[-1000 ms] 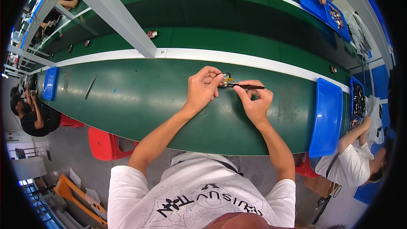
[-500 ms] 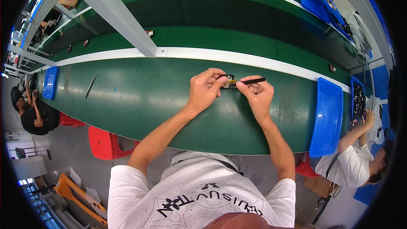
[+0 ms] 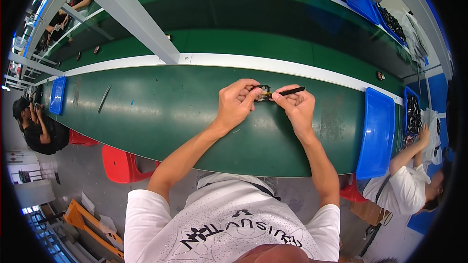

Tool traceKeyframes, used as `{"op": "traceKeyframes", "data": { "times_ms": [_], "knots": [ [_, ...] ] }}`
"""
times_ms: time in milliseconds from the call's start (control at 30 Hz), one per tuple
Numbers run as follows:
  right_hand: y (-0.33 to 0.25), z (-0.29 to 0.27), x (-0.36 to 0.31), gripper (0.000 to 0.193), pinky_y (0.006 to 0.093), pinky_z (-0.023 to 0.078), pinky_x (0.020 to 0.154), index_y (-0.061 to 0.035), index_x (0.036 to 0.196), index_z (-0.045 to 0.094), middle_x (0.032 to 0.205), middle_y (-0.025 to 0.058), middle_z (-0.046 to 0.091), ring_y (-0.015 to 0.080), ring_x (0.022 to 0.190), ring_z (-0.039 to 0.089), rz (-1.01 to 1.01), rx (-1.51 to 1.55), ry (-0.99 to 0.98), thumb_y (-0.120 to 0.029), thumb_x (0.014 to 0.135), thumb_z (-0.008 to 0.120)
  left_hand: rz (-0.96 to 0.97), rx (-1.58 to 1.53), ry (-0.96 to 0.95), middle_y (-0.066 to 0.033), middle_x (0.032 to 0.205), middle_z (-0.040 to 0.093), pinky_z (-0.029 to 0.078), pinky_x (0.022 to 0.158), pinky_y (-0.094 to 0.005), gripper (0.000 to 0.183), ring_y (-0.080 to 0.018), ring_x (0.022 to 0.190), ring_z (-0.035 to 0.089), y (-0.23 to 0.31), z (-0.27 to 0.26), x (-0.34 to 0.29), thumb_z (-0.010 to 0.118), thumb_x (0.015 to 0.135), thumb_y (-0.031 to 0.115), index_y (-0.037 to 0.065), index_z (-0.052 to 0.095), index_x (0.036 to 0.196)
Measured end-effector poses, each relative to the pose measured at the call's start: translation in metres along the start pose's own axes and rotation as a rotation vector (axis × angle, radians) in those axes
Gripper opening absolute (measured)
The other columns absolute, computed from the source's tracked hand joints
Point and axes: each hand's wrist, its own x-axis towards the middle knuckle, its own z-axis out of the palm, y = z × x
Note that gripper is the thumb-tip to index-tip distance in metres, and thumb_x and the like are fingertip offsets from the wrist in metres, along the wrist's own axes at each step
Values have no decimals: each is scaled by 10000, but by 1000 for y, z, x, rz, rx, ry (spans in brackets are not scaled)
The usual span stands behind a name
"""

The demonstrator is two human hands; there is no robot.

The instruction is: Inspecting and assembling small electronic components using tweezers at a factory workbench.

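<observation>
Over the middle of the green bench, my left hand (image 3: pixel 237 101) pinches a small black-framed electronic part (image 3: pixel 263 89) between thumb and fingers. Some yellow and light metallic bits show inside its frame. My right hand (image 3: pixel 298 109) is closed around a slim black pen-like tool (image 3: pixel 292 91), whose back end sticks out to the right. The tool's working end meets the part, but my fingers cover the exact contact. Both hands are close together, just above the bench top.
A thin metal tool (image 3: pixel 104 98) lies on the green bench (image 3: pixel 161 102) to the left. Blue trays (image 3: pixel 375 134) stand at the right, another blue tray (image 3: pixel 57 95) far left. Beyond the white rail, a green belt (image 3: pixel 234 44) carries several small parts. A grey post (image 3: pixel 124 12) rises ahead; co-workers sit both sides.
My hands stay almost in place, with only a slight shift of the tool at the part. Small parts on the belt have moved a little to the left.
</observation>
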Motion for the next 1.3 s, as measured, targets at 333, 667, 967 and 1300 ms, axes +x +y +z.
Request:
{"op": "traceKeyframes", "data": {
  "times_ms": [333,667,967,1300],
  "knots": [
    [13,-1,-1,111,182,313,491,31,941,697,736,-17,648,-11,557,457,-173,-123,-7,29,868,781,-256,-199,-48,-90,739,671,465,420,-236,163,-123,522,630,-1,-7,7,680,978,77,-76,663,1031],
    [14,4,0,121,182,294,483,20,948,708,730,-26,647,-11,530,408,-275,-78,128,3,865,794,-269,-326,28,-119,845,677,508,444,-240,181,-148,568,656,-4,-8,6,661,994,85,-75,636,1074],
    [15,10,-10,113,188,303,456,34,915,749,885,48,768,-7,492,434,-497,-297,119,3,834,821,-148,-263,140,-136,907,680,566,506,-251,198,-166,664,697,-1,2,2,649,998,55,-75,605,1141],
    [18,12,-8,118,199,291,442,35,909,759,891,47,772,-3,472,413,-547,-354,168,5,819,829,-142,-269,108,-148,947,687,579,522,-249,206,-172,689,709,-1,2,1,641,1002,52,-76,594,1156]
  ]
}}
